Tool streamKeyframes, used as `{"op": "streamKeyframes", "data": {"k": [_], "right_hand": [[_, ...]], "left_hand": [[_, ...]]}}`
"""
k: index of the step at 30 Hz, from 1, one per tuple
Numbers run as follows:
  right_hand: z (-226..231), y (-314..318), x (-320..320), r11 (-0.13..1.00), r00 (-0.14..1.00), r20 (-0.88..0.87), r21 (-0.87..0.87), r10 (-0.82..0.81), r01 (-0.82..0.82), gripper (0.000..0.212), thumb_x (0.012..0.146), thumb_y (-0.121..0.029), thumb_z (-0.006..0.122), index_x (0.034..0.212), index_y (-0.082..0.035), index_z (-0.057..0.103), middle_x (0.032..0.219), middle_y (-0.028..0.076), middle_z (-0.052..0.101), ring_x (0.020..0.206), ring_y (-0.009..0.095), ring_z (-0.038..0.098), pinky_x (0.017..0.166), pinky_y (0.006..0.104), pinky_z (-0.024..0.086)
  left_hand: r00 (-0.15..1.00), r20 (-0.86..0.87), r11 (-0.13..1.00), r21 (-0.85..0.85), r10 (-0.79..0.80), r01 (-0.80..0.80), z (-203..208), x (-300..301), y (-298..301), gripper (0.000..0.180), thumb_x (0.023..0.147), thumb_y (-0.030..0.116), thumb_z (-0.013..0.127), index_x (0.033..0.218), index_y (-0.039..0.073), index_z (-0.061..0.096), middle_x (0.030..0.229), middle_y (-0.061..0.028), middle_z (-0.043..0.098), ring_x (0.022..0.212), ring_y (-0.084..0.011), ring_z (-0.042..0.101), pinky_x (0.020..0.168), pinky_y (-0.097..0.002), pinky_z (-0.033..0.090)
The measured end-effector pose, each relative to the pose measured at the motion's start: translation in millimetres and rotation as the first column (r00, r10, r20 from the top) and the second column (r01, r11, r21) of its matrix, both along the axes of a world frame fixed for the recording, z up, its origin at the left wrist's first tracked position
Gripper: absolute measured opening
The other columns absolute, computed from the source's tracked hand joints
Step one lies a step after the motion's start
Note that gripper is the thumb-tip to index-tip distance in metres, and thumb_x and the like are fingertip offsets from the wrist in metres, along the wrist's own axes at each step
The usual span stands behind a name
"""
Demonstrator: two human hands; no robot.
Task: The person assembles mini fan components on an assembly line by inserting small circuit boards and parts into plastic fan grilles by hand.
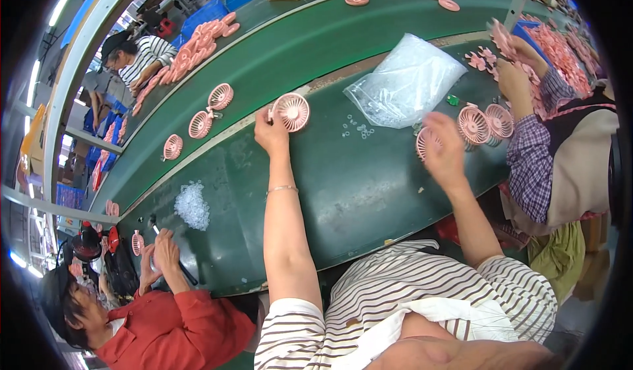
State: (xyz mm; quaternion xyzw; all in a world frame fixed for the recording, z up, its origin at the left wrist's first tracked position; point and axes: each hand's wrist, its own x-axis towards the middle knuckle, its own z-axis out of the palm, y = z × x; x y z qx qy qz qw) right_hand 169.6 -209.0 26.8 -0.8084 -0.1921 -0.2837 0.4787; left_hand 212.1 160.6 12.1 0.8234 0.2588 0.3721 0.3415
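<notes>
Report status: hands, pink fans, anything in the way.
Left hand holding pink fan. Right hand blurred at second fan, grip unclear. Plastic bag beyond right hand, seemingly not blocking.

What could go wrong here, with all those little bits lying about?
The small clear rings lie loose on the green table, so a passing arm might scatter them. The pink grille in the left fingers might slip if gripped loosely. The blurred right fingers are close to other pink grilles and could knock them.

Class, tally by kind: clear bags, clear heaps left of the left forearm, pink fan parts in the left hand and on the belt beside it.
Clear bag: 1
Clear heap: 1
Fan part in left hand: 1
Fan parts on belt: 3
Total: 6
</notes>
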Motion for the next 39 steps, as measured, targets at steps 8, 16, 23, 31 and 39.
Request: {"op": "streamKeyframes", "data": {"k": [8,16,23,31,39], "right_hand": [[-40,75,39,0.947,0.924,-0.266,-0.094,0.275,-0.309,0.017,0.079,-0.008,0.063,0.094,-0.002,0.066,0.087,0.015,0.060,0.078,0.033,0.061,0.071,0.0409,0.049],[-86,135,78,0.842,0.994,-0.089,-0.531,0.059,-0.097,0.010,0.055,-0.013,0.069,0.061,-0.006,0.065,0.071,0.015,0.062,0.074,0.029,0.062,0.060,0.0431,0.049],[-85,153,73,0.862,0.999,-0.006,-0.506,0.036,-0.034,0.012,0.071,-0.012,0.059,0.078,-0.003,0.060,0.081,0.015,0.057,0.074,0.029,0.057,0.063,0.0414,0.044],[-83,113,68,0.966,0.990,-0.098,-0.226,0.105,-0.125,0.012,0.074,-0.004,0.056,0.084,0.001,0.052,0.081,0.017,0.057,0.076,0.036,0.059,0.067,0.0461,0.047],[-57,70,48,0.847,0.654,-0.541,0.374,0.529,-0.377,0.014,0.081,-0.001,0.058,0.092,0.004,0.065,0.074,0.012,0.067,0.064,0.015,0.066,0.056,0.0281,0.053]], "left_hand": [[0.927,0.251,0.854,-0.378,-0.279,0.359,16,-100,-67,0.033,0.081,0.002,0.069,0.111,-0.006,0.061,0.096,-0.0088,0.065,0.083,-0.0101,0.060,0.077,-0.0223,0.048],[0.898,0.033,0.803,-0.434,-0.439,0.409,-16,-146,-131,0.034,0.084,0.004,0.060,0.117,-0.003,0.061,0.093,-0.0056,0.065,0.077,-0.0092,0.057,0.071,-0.0228,0.047],[0.911,0.174,0.752,-0.518,-0.373,0.407,-26,-159,-146,0.032,0.092,0.007,0.056,0.120,-0.008,0.056,0.098,-0.0108,0.064,0.083,-0.0116,0.060,0.074,-0.0236,0.049],[0.900,0.357,0.606,-0.668,-0.249,0.432,-21,-153,-164,0.021,0.088,0.001,0.056,0.108,-0.005,0.054,0.100,-0.0139,0.061,0.089,-0.0180,0.062,0.080,-0.0290,0.052],[0.931,0.325,0.534,-0.764,-0.166,0.361,-5,-159,-174,0.026,0.085,-0.001,0.058,0.110,-0.007,0.054,0.103,-0.0164,0.061,0.091,-0.0210,0.062,0.080,-0.0310,0.053]]}}
